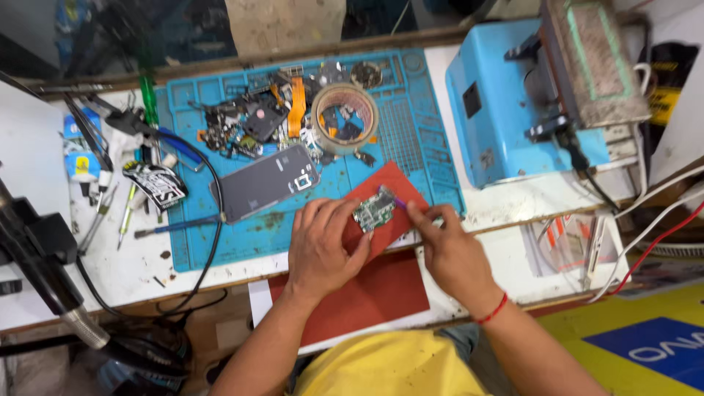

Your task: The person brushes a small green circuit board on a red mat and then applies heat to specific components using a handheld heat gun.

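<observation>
Near the middle of the frame, the left hand (320, 246) grasps a small green circuit board (374, 210) by its edge, thumb and fingers pinching it over a red pad (400, 187). The right hand (447, 253) pinches a thin purple tool (400, 203), and its tip touches the board's upper right corner. To do this well, I think the board must rest flat on the pad and not tilt, and the tool must press lightly, because the parts on the board look tiny and fragile. The pad looks soft and matte. Under it lies a blue mat (414, 132), rubbery, with little square pockets. In the upper middle, a grey phone cover (264, 183) is smooth and shiny, and a tape roll (345, 117) is round and brownish.
</observation>
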